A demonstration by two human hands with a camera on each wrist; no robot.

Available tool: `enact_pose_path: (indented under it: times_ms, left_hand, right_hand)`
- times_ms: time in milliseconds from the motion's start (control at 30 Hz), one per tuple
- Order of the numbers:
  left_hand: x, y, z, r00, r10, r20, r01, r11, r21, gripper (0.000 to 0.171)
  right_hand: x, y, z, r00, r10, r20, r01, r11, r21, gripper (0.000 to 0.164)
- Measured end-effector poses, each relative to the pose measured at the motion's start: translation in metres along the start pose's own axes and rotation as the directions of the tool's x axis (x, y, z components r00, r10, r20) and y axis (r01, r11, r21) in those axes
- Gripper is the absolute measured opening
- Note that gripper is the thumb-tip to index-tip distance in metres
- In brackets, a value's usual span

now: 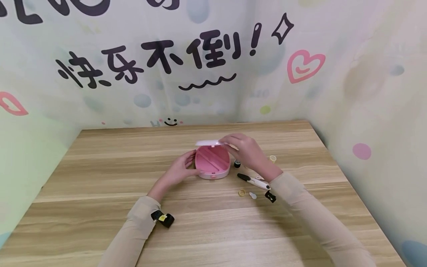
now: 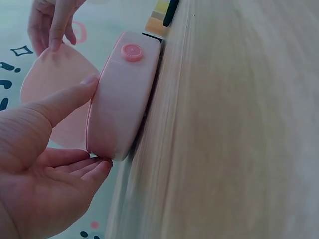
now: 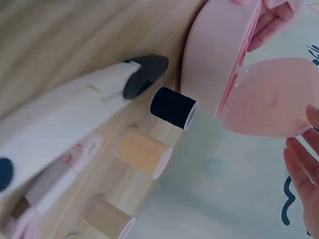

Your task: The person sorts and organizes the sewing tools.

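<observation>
A pink sewing box [image 1: 213, 176] with a divider ridge across its inside stands on the table, its lid [image 1: 206, 142] tilted up at the back. My left hand [image 1: 176, 168] holds the box at its left side, with the thumb on the front rim and the fingers round behind, as the left wrist view shows. At the lid's right edge, my right hand [image 1: 245, 148] pinches the lid between thumb and fingers. Close to the box's right side stands a black thread spool [image 3: 173, 107], beside a yellow-orange spool [image 3: 144, 152] and a beige spool [image 3: 109, 217].
Right of the box lie a white tool with a black tip [image 1: 253, 181], a gold ring [image 1: 241, 193], a small white piece [image 1: 252, 195] and a black clip-like item [image 1: 270, 197]. Behind the wooden table [image 1: 116, 159] hangs a printed cloth [image 1: 133, 104].
</observation>
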State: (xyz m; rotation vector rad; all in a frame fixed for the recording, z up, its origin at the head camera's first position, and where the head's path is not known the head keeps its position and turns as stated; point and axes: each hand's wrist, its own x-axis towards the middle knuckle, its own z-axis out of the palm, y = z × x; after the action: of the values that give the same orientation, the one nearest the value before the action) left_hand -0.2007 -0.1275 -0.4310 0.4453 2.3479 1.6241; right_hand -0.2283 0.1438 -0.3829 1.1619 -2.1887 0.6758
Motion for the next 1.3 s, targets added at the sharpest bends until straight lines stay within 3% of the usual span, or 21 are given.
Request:
enact_pose_path:
  times_ms: [367, 667, 933, 1300]
  left_hand:
    - [0.001, -0.001, 0.001, 0.999, 0.032, -0.013, -0.032, 0.999, -0.012, 0.082]
    - [0.001, 0.001, 0.001, 1.0, 0.029, -0.011, -0.029, 0.999, -0.014, 0.08]
    - [0.0, 0.001, 0.0, 1.0, 0.017, -0.015, -0.018, 0.999, -0.042, 0.081]
    - [0.0, 0.0, 0.002, 1.0, -0.019, -0.009, 0.019, 1.0, -0.002, 0.082]
  right_hand:
    - [0.017, 0.011, 0.001, 0.998, 0.046, -0.032, -0.047, 0.998, -0.035, 0.015]
    - [0.027, 0.016, 0.002, 0.987, 0.152, 0.051, -0.148, 0.986, -0.076, 0.027]
    - [0.032, 0.02, 0.004, 0.932, 0.303, 0.2, -0.283, 0.951, -0.124, 0.052]
    - [0.038, 0.024, 0.007, 0.858, 0.391, 0.334, -0.345, 0.919, -0.19, 0.073]
